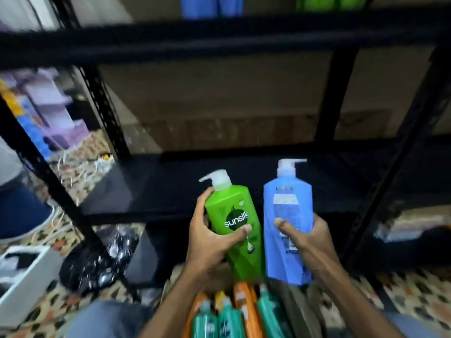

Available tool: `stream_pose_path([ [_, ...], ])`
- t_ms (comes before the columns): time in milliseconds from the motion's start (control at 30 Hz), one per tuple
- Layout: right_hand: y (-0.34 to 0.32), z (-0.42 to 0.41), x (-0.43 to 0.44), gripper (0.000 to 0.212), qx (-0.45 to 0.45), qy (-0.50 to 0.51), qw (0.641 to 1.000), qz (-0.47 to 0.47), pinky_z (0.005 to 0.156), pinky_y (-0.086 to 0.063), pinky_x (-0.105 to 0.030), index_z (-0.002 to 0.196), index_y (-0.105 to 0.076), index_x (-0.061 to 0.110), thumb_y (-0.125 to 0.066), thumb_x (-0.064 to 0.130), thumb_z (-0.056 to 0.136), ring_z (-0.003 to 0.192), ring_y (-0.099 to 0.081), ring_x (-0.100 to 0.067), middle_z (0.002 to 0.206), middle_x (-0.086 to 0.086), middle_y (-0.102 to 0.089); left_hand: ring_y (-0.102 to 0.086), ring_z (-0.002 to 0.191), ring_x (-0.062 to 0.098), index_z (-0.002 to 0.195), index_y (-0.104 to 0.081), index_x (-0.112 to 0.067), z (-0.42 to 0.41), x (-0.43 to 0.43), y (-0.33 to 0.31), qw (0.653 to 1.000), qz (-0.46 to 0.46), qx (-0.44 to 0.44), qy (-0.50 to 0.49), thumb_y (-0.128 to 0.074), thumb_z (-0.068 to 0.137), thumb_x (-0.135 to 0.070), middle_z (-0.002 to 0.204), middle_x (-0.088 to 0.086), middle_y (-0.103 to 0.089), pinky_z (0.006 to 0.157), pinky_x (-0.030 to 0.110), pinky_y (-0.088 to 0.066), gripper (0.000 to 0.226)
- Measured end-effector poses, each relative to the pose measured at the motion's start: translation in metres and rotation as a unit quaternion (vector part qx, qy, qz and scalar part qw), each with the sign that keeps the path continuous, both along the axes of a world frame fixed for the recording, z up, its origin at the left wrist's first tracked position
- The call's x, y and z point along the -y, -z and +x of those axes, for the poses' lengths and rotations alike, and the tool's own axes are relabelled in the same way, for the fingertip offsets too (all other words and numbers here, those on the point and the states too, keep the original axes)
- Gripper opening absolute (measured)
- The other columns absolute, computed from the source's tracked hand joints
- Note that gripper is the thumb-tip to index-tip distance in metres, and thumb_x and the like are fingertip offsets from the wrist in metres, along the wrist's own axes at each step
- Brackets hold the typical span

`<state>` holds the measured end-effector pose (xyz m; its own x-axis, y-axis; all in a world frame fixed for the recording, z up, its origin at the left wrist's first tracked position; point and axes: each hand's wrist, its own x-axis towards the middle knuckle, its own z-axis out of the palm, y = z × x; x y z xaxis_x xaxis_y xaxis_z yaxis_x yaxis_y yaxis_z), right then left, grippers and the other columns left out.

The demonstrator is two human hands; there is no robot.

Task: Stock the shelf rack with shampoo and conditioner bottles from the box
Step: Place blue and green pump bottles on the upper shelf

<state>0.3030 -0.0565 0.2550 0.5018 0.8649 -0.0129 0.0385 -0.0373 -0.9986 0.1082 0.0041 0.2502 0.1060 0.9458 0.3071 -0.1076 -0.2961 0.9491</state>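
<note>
My left hand [209,240] grips a green Sunsilk pump bottle [235,230] round its middle, upright and tilted slightly left. My right hand [301,236] grips a blue pump bottle [288,208], its back label facing me. Both bottles hang in front of the black lower shelf [158,191] of the rack, just above the box. The box [302,311] lies at the bottom of the view and holds several orange and teal bottles [229,315]. On the upper shelf stand blue bottles [212,7] and green bottles [329,2], only their bases showing.
Black rack posts [102,111] rise on the left, centre and right. A black plastic bag [97,262] lies on the patterned floor under the shelf. A white box [26,281] sits at the lower left. Another person's blue trouser leg and shoe [22,211] show at the far left.
</note>
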Motion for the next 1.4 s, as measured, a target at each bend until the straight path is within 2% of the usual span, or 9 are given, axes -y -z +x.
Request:
stream_pose_path([
  [167, -0.191, 0.017, -0.021, 0.044, 0.072, 0.022, 0.964, 0.256, 0.054, -0.053, -0.021, 0.089, -0.071, 0.013, -0.096, 0.035, 0.060, 0.062, -0.068, -0.005, 0.074, 0.007, -0.076, -0.071, 0.105, 0.021, 0.140, -0.048, -0.027, 0.008, -0.024, -0.193, 0.974, 0.220, 0.048, 0.010, -0.093, 0.059, -0.014, 0.124, 0.004, -0.070, 0.090, 0.037, -0.059, 0.094],
  [267, -0.289, 0.037, -0.043, 0.036, 0.124, 0.075, 0.919, 0.367, 0.058, -0.053, -0.018, 0.096, -0.070, 0.017, -0.085, 0.036, 0.069, 0.066, -0.068, -0.001, 0.076, 0.013, -0.075, -0.069, 0.105, 0.019, 0.144, -0.043, -0.022, 0.017, -0.050, -0.290, 0.944, 0.323, 0.061, 0.016, -0.089, 0.063, -0.009, 0.128, 0.006, -0.067, 0.091, 0.039, -0.058, 0.094],
  [433, -0.365, 0.076, -0.092, 0.056, 0.166, 0.187, 0.889, 0.383, 0.080, -0.059, -0.045, 0.096, -0.065, 0.027, -0.077, 0.074, 0.067, 0.082, -0.072, -0.013, 0.089, 0.008, -0.074, -0.069, 0.102, 0.015, 0.142, -0.044, -0.026, 0.042, -0.091, -0.382, 0.921, 0.387, 0.049, -0.021, -0.086, 0.062, -0.005, 0.125, -0.002, -0.064, 0.086, 0.038, -0.060, 0.093],
  [500, -0.377, 0.087, -0.108, 0.062, 0.168, 0.227, 0.886, 0.368, 0.082, -0.057, -0.047, 0.095, -0.063, 0.026, -0.071, 0.080, 0.066, 0.082, -0.069, -0.014, 0.088, 0.008, -0.071, -0.069, 0.106, 0.022, 0.139, -0.046, -0.037, 0.053, -0.109, -0.394, 0.923, 0.380, 0.051, -0.039, -0.087, 0.060, -0.011, 0.129, 0.003, -0.062, 0.089, 0.049, -0.060, 0.093],
  [633, -0.386, 0.105, -0.132, 0.063, 0.187, 0.258, 0.886, 0.336, 0.076, -0.055, -0.041, 0.098, -0.060, 0.024, -0.070, 0.079, 0.069, 0.083, -0.067, -0.018, 0.087, 0.009, -0.068, -0.070, 0.103, 0.022, 0.139, -0.045, -0.048, 0.071, -0.133, -0.403, 0.940, 0.336, 0.049, -0.043, -0.088, 0.055, -0.024, 0.125, -0.001, -0.065, 0.089, 0.051, -0.060, 0.097],
  [900, -0.388, 0.136, -0.161, 0.070, 0.287, 0.285, 0.875, 0.267, 0.075, -0.052, -0.041, 0.104, -0.057, 0.024, -0.069, 0.082, 0.067, 0.090, -0.064, -0.033, 0.094, 0.000, -0.065, -0.072, 0.094, 0.021, 0.140, -0.039, -0.051, 0.099, -0.154, -0.429, 0.937, 0.344, 0.030, -0.056, -0.085, 0.055, -0.028, 0.112, -0.005, -0.068, 0.082, 0.051, -0.061, 0.100],
  [1133, -0.378, 0.144, -0.170, 0.070, 0.275, 0.277, 0.882, 0.264, 0.078, -0.055, -0.043, 0.107, -0.058, 0.027, -0.073, 0.080, 0.063, 0.088, -0.066, -0.029, 0.095, 0.004, -0.068, -0.069, 0.101, 0.021, 0.142, -0.035, -0.053, 0.118, -0.170, -0.407, 0.938, 0.342, 0.004, -0.056, -0.086, 0.063, -0.024, 0.120, -0.006, -0.062, 0.081, 0.051, -0.062, 0.098],
  [1300, -0.376, 0.143, -0.171, 0.070, 0.273, 0.284, 0.881, 0.261, 0.080, -0.056, -0.044, 0.107, -0.058, 0.028, -0.071, 0.081, 0.063, 0.088, -0.066, -0.029, 0.095, 0.004, -0.068, -0.064, 0.112, 0.016, 0.147, -0.030, -0.049, 0.124, -0.175, -0.390, 0.940, 0.331, 0.005, -0.077, -0.087, 0.068, -0.032, 0.134, -0.004, -0.056, 0.092, 0.046, -0.059, 0.099],
  [1400, -0.376, 0.142, -0.170, 0.067, 0.277, 0.284, 0.879, 0.264, 0.075, -0.056, -0.041, 0.104, -0.058, 0.026, -0.072, 0.079, 0.065, 0.084, -0.066, -0.027, 0.093, 0.003, -0.067, -0.065, 0.097, -0.005, 0.144, -0.037, -0.033, 0.127, -0.179, -0.380, 0.949, 0.305, -0.016, -0.084, -0.089, 0.074, -0.028, 0.119, -0.010, -0.063, 0.089, 0.029, -0.059, 0.087],
])
